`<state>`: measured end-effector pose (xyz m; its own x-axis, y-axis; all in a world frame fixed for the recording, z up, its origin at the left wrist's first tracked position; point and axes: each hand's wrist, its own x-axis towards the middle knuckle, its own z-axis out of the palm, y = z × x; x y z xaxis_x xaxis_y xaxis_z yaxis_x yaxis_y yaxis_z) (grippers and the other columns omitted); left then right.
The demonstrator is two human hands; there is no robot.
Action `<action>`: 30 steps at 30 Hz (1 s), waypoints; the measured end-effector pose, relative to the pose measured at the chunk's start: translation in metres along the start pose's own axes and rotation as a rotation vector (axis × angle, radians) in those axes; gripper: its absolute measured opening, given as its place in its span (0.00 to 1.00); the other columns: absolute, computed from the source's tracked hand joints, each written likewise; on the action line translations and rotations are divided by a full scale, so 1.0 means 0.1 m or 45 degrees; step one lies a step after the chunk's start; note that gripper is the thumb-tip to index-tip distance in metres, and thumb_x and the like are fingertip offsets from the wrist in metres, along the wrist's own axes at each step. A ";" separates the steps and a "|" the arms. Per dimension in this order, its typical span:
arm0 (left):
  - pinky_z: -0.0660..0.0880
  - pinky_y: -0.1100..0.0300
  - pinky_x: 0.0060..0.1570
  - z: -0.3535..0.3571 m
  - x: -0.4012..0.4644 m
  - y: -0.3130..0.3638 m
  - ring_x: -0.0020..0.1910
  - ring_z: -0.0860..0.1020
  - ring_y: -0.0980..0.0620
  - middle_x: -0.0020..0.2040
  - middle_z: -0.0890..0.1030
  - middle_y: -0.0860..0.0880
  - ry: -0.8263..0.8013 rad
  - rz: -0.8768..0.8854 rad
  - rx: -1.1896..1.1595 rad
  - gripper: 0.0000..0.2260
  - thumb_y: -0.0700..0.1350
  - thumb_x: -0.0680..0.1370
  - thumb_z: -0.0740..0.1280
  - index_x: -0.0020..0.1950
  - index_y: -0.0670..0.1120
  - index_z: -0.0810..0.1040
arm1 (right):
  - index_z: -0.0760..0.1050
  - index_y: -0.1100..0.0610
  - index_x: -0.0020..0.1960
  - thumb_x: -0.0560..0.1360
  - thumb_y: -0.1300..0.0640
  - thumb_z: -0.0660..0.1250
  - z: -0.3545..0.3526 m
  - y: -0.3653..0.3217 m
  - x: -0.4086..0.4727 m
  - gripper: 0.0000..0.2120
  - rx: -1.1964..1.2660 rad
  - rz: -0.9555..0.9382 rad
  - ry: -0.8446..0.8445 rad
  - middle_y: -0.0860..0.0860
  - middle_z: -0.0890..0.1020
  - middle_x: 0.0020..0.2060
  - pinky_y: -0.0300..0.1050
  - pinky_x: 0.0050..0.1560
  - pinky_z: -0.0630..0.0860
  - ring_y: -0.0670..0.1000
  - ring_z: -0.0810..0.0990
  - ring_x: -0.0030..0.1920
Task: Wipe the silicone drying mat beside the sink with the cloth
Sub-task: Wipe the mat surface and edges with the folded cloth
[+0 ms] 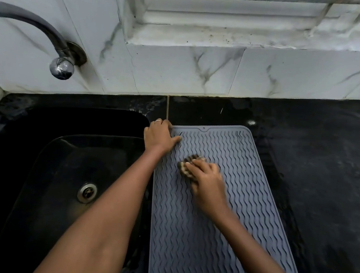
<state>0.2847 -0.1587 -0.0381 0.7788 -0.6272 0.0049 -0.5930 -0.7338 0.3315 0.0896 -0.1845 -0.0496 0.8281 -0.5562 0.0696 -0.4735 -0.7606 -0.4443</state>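
Note:
A grey silicone drying mat (pixel 229 210) with wavy ridges lies flat on the black counter, right of the sink. My right hand (pixel 208 182) presses a bunched brown-and-cream striped cloth (pixel 188 164) onto the mat's upper left part; the hand is motion-blurred. Most of the cloth is hidden under its fingers. My left hand (pixel 159 135) rests flat on the mat's far left corner, fingers spread, thumb lying on the ridges, a ring on one finger.
A black sink (pixel 63 169) with a metal drain (pixel 87 192) sits to the left. A curved metal tap (pixel 52 44) comes out of the white marble-tiled wall (pixel 202 73). Wet black counter (pixel 324 170) stretches right of the mat.

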 end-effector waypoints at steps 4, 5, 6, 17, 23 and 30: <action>0.69 0.50 0.58 -0.07 0.18 -0.02 0.60 0.76 0.45 0.60 0.79 0.46 -0.089 -0.078 -0.026 0.13 0.52 0.80 0.61 0.58 0.49 0.80 | 0.70 0.53 0.69 0.78 0.63 0.59 0.09 0.02 0.18 0.20 -0.091 -0.179 -0.017 0.51 0.73 0.67 0.49 0.53 0.65 0.58 0.68 0.59; 0.69 0.50 0.59 -0.07 0.20 -0.02 0.60 0.76 0.45 0.61 0.79 0.46 -0.121 -0.094 -0.031 0.13 0.51 0.81 0.59 0.59 0.49 0.80 | 0.71 0.53 0.68 0.78 0.62 0.60 0.10 0.04 0.25 0.19 -0.095 -0.192 0.005 0.52 0.74 0.66 0.50 0.52 0.65 0.59 0.69 0.58; 0.69 0.50 0.59 -0.07 0.22 -0.03 0.61 0.75 0.44 0.62 0.79 0.45 -0.148 -0.108 -0.036 0.14 0.51 0.82 0.57 0.61 0.49 0.79 | 0.72 0.53 0.67 0.78 0.61 0.60 0.13 0.05 0.34 0.18 -0.105 -0.203 0.029 0.52 0.75 0.65 0.50 0.52 0.65 0.59 0.70 0.57; 0.71 0.48 0.60 -0.02 0.21 -0.04 0.62 0.74 0.42 0.62 0.76 0.42 -0.123 -0.131 -0.061 0.17 0.51 0.80 0.59 0.64 0.45 0.76 | 0.79 0.53 0.59 0.79 0.57 0.61 0.05 -0.06 1.82 0.12 -0.107 -0.039 -0.063 0.55 0.79 0.57 0.54 0.58 0.68 0.60 0.71 0.58; 0.66 0.52 0.61 0.09 0.17 -0.01 0.64 0.69 0.46 0.62 0.73 0.46 -0.138 -0.094 -0.072 0.24 0.63 0.70 0.70 0.60 0.50 0.74 | 0.74 0.52 0.64 0.74 0.69 0.63 -0.16 0.13 1.80 0.22 0.366 0.265 0.159 0.54 0.78 0.60 0.54 0.60 0.74 0.56 0.74 0.60; 0.65 0.53 0.59 0.09 0.29 0.00 0.62 0.69 0.46 0.59 0.75 0.48 -0.180 -0.168 -0.102 0.11 0.58 0.73 0.68 0.48 0.54 0.73 | 0.58 0.58 0.74 0.79 0.62 0.54 0.26 -0.02 0.94 0.23 -0.366 -0.084 0.100 0.57 0.63 0.73 0.62 0.68 0.58 0.64 0.57 0.73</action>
<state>0.3051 -0.1792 -0.0467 0.8091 -0.5613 -0.1741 -0.4650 -0.7926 0.3944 0.1760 -0.2263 -0.0653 0.8394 -0.5181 0.1639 -0.4942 -0.8533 -0.1666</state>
